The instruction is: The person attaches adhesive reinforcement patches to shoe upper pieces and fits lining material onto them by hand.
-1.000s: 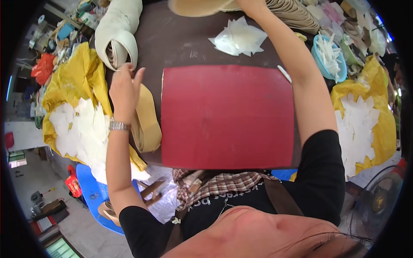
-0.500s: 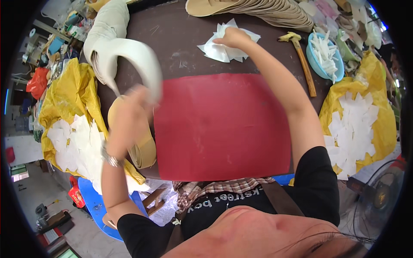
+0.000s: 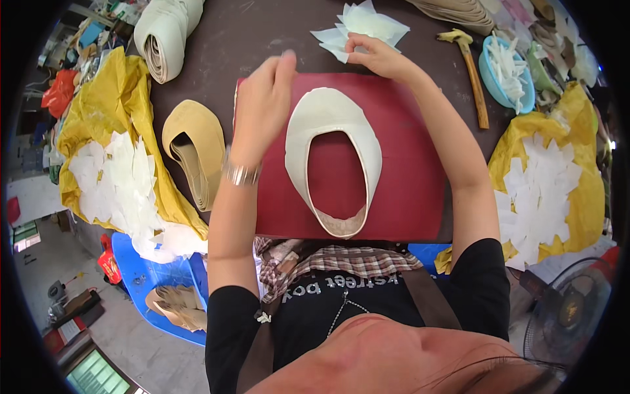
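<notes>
A white shoe upper point(image 3: 300, 143) lies flat on the red mat point(image 3: 413, 171), its oval opening showing the mat beneath. Over the mat's far left part hovers my left hand point(image 3: 266, 98), fingers loosely stretched and nothing visible in them; part of the fingers is hidden behind the hand. At the far side, my right hand point(image 3: 384, 58) pinches thumb and forefinger together at the near edge of a fanned pile of thin white pointed pieces point(image 3: 371, 21). It grips a white piece there, though its outline is partly covered by the fingers.
Left of the mat stand tan uppers point(image 3: 197, 121) and a roll of white uppers point(image 3: 167, 39). On the right lie a hammer point(image 3: 474, 85) and a blue bowl point(image 3: 492, 75) of white strips. Yellow bags with white pieces point(image 3: 111, 177) flank both sides; a fan point(image 3: 567, 308) stands lower right.
One white upper has come from the left roll onto the red mat, and my left hand has let go and moved right. My right hand has shifted slightly right, still at the pile.
</notes>
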`<state>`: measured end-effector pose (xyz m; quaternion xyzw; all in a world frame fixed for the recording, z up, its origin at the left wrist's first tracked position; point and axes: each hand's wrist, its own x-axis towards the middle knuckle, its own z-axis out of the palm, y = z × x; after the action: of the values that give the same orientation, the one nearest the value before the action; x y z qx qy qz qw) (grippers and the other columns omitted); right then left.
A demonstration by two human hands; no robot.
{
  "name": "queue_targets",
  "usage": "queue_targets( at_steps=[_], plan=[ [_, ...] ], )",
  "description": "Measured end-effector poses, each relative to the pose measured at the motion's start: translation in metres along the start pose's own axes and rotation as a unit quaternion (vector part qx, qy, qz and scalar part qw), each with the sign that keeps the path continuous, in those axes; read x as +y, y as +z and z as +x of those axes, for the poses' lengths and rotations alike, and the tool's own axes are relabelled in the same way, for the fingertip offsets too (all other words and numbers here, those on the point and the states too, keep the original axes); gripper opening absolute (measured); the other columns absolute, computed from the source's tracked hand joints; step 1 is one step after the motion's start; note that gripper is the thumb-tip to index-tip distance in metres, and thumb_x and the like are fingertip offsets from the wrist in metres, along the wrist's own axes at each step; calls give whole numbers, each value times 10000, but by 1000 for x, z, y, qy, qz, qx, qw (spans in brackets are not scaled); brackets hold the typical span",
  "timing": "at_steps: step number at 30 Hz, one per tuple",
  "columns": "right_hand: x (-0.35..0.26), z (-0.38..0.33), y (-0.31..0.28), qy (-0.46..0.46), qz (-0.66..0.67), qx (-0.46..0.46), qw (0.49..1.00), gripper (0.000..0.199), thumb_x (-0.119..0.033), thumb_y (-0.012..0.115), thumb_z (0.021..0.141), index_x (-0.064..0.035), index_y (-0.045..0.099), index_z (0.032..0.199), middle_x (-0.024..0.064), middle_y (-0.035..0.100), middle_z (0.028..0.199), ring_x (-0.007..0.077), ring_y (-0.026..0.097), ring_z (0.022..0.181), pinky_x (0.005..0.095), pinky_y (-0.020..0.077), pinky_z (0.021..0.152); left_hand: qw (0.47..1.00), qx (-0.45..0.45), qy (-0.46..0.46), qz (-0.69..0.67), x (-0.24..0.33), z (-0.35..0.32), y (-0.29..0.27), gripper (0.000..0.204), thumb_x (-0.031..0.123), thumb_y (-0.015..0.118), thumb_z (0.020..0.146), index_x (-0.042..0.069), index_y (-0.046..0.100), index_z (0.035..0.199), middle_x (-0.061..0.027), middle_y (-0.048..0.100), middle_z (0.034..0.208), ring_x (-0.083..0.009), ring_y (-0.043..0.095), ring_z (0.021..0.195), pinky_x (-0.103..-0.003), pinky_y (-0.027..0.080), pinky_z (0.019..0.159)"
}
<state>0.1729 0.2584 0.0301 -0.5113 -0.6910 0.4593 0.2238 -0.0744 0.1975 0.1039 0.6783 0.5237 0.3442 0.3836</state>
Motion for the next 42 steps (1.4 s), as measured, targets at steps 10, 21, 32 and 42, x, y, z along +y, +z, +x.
queue_targets(
  at_steps=[10,21,32,42],
  plan=[
    [-13,-5,17,11,-230,134,964,470,-334,583,772,-79,474,1151,152,618,1103,293,522,1066,378,284,1009,967,-90,-179,-157,-40,50,38,215,216,601,871,8,644,837,-13,617,726,-76,569,626,-216,414,550],
    [-101,-82,105,-152,55,210,964,403,-354,565,901,15,569,1063,173,632,992,283,609,942,370,458,859,940,143,234,204,-17,-66,9,153,123,623,838,-3,615,925,-121,622,763,-272,601,678,-368,479,602],
    [-60,-144,63,125,322,153,926,278,-284,493,948,-42,598,1036,78,667,863,80,554,644,230,420,556,973,-80,169,138,-36,-139,36,290,126,547,903,26,576,1173,-133,610,1053,-296,569,968,-375,458,859],
    [-67,-123,94,206,59,37,976,354,-279,576,873,51,639,763,103,618,574,122,549,426,268,421,395,998,-10,-62,-31,-49,-115,42,248,100,578,888,-20,498,1089,-117,626,715,-196,624,637,-311,484,580]
  ],
)
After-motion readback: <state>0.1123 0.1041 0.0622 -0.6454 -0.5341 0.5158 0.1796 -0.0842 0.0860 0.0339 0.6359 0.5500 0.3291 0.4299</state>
